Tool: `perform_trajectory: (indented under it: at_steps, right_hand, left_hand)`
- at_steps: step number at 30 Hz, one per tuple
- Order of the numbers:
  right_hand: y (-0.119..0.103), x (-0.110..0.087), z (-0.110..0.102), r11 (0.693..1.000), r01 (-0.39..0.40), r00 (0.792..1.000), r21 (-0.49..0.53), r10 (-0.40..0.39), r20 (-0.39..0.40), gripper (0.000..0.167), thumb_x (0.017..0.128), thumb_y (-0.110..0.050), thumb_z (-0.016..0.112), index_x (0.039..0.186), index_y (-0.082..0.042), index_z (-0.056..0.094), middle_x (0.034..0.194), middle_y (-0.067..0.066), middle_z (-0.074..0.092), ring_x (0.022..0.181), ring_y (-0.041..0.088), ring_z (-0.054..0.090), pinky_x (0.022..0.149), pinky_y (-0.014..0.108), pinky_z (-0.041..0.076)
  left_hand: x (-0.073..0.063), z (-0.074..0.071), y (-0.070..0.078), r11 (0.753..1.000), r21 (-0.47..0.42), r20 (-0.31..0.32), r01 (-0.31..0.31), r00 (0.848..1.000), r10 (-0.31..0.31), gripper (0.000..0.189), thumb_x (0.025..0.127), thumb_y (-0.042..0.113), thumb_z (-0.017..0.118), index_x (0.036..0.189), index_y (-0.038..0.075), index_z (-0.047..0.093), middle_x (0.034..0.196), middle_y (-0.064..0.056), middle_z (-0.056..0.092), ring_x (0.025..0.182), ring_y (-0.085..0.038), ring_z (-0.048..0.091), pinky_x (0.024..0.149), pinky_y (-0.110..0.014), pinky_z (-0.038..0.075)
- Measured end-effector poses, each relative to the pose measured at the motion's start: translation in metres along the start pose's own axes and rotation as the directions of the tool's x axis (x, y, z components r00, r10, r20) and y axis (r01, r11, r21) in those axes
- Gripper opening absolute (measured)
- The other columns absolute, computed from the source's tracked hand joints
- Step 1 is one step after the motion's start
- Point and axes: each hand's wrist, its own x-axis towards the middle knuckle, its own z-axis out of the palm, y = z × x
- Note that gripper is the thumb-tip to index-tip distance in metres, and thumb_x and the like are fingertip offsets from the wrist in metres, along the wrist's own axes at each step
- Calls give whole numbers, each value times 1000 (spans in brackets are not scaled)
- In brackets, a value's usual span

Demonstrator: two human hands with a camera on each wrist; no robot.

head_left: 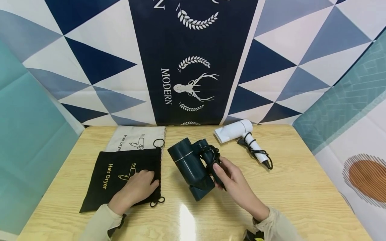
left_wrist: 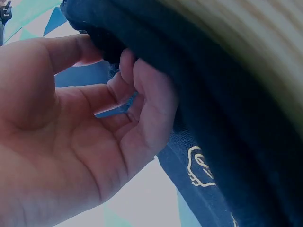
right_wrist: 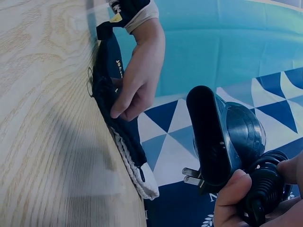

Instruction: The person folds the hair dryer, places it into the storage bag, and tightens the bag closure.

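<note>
My right hand (head_left: pixel 236 182) grips a dark teal hair dryer (head_left: pixel 188 164) by its folded handle, which has the black cord (head_left: pixel 209 154) wound round it. The dryer is tilted above the table; its flat nozzle and plug prongs (right_wrist: pixel 191 176) show in the right wrist view. On the left lies a black drawstring pouch (head_left: pixel 99 180) with gold "Hair Dryer" print. My left hand (head_left: pixel 135 189) pinches the pouch's cloth near its mouth edge. In the left wrist view the fingers (left_wrist: pixel 154 109) curl against the dark fabric, their tips partly hidden.
Behind the black pouch, partly covered by it, lies a white "Hair Dryer" pouch (head_left: pixel 120 137). At the back right of the wooden table (head_left: pixel 289 201) rests a white hair dryer (head_left: pixel 233 130), cord wrapped round its handle. A patterned cloth wall (head_left: pixel 193 47) rises behind.
</note>
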Motion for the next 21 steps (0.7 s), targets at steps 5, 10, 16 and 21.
perform_trajectory:
  at_steps: [5, 10, 16, 21]
  right_hand:
    - [2, 1, 2, 1000, -18, 1000, 0, 18, 15, 25, 108, -25, 44, 119, -5, 55, 83, 17, 57, 61, 22, 57, 52, 35, 51]
    - [6, 3, 1, 999, -45, 999, -29, 45, 4, 27, 108, -26, 45, 120, -4, 55, 80, 16, 58, 59, 20, 56, 52, 34, 51]
    - [12, 5, 2, 998, -64, 998, -29, 64, 11, 28, 107, -27, 46, 120, -4, 56, 79, 14, 57, 58, 18, 55, 51, 34, 50]
    - [16, 8, 3, 997, -64, 998, -41, 65, 14, 27, 107, -28, 46, 120, -7, 56, 80, 14, 57, 57, 18, 55, 51, 37, 50]
  left_hand:
    - [1, -2, -5, 998, -58, 32, -12, 999, 14, 21, 96, 16, 60, 75, 11, 57, 75, -4, 54, 65, -18, 49, 60, -38, 44]
    - [5, -6, -10, 992, -122, 67, -36, 997, 44, 29, 98, 15, 56, 70, 14, 53, 68, -1, 47, 60, -15, 42, 57, -32, 37]
    - [4, -13, -9, 989, -140, 55, -42, 997, 50, 34, 96, 14, 57, 63, 13, 47, 62, 2, 35, 53, -11, 32, 51, -26, 29]
    - [-2, -25, -5, 990, -131, -43, -47, 998, 42, 35, 93, 13, 61, 61, 15, 45, 58, 5, 32, 50, -9, 31, 48, -24, 27]
